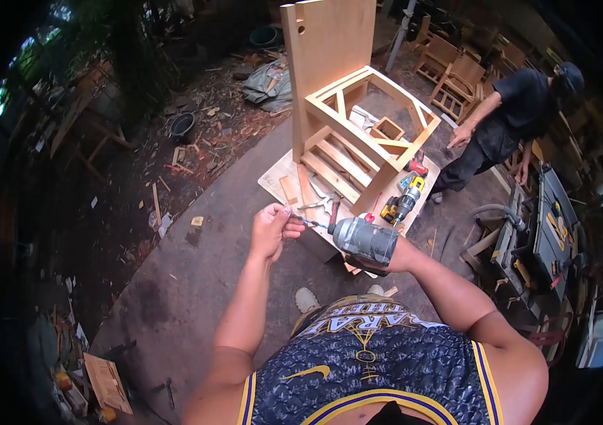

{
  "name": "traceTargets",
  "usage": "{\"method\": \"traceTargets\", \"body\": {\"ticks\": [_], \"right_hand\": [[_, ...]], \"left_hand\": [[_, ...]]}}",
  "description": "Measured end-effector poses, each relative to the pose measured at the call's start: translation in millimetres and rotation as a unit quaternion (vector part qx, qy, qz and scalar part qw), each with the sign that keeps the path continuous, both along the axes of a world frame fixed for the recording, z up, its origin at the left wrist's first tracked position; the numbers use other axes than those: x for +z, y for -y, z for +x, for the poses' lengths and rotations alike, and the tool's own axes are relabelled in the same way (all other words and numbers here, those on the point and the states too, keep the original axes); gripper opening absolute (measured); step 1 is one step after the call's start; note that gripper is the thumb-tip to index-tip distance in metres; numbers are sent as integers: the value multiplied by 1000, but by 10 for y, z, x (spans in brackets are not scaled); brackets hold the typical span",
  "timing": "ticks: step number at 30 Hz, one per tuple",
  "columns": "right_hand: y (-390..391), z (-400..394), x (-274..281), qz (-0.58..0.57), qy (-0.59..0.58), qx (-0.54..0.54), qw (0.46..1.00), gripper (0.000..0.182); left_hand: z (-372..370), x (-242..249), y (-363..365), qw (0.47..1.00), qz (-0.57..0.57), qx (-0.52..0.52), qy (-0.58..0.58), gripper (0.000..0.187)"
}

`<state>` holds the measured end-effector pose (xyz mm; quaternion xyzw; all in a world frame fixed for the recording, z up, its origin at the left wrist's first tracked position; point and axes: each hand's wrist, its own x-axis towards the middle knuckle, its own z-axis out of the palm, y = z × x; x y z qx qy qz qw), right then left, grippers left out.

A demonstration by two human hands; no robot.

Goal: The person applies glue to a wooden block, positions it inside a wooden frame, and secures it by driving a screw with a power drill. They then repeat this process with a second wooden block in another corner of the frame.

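Observation:
My right hand (399,256) is wrapped round the handle of a dark grey power drill (367,239), held in front of my chest with its nose toward the left. A thin bluish drill bit (311,222) sticks out of the chuck. My left hand (272,231) is closed in a pinch at the far end of that bit. Beyond the drill, a wooden chair frame (358,142) with a tall flat panel rests on a low work table (273,178). A hammer (324,202) lies on the table between the frame and the drill.
A yellow-and-black drill (405,201) and a red tool (416,166) lie at the table's right side. At the right stands another person (517,113) beside a tool bench (539,219). Wooden chairs (457,78) fill the back right. A black bucket (182,126) and wood scraps lie left.

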<state>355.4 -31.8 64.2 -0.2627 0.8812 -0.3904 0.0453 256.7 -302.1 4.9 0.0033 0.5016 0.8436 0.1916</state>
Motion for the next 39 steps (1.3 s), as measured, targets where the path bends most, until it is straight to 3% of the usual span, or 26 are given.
{"method": "traceTargets", "body": {"ticks": [1, 4, 7, 9, 11, 13, 14, 15, 16, 21, 23, 26, 31, 35, 37, 39], "right_hand": [[6, -56, -13, 39, -102, 22, 994, 39], [45, -120, 32, -9, -45, 25, 999, 36], [40, -206, -57, 54, -110, 31, 992, 39], [9, -162, -194, 28, 0, 6, 1000, 48], [-6, -185, -313, 27, 82, -14, 996, 48], [-93, -130, -314, -24, 109, -38, 993, 48], [-91, -72, -282, -89, 22, -79, 993, 36], [-209, -41, -319, -93, 18, -90, 991, 36], [-377, -19, -386, -14, -72, -80, 994, 37], [-1144, 143, 204, 27, -102, -129, 986, 42], [-1674, 152, 129, 36, -96, -133, 986, 40], [-2399, 109, 150, -46, 33, -169, 984, 38], [-3684, -197, -344, -90, 44, -197, 975, 37], [-4522, -711, -850, -84, 118, -157, 977, 33], [-4756, -1045, -1131, 23, 130, -126, 983, 33], [-4866, -1418, -1444, 42, 125, -87, 987, 34]], "left_hand": [[-20, 47, 44, 1000, 4, -4, -7, 17], [-137, 43, 155, 998, 62, -25, -6, 17], [-146, 16, 145, 993, 119, 2, -4, 19], [-175, 45, -63, 988, 156, 3, 1, 21], [-115, 125, -224, 982, 160, 92, 29, 25], [-85, 227, -433, 983, 164, 74, 24, 26], [-75, 270, -536, 983, 165, 74, 32, 26], [-77, 299, -640, 982, 166, 77, 39, 26], [-90, 286, -763, 983, 171, 56, 31, 26], [-168, 400, -1574, 988, 134, -70, 19, 32], [-208, 453, -2002, 986, 117, -119, 15, 33], [-317, 429, -2766, 980, 127, -144, 59, 32], [-508, 5, -4235, 975, 83, -117, 172, 28], [-780, -841, -5032, 967, 46, -62, 245, 25], [-967, -1134, -5199, 966, 32, -28, 255, 25], [-1153, -1294, -5256, 966, 42, 36, 253, 26]]}}
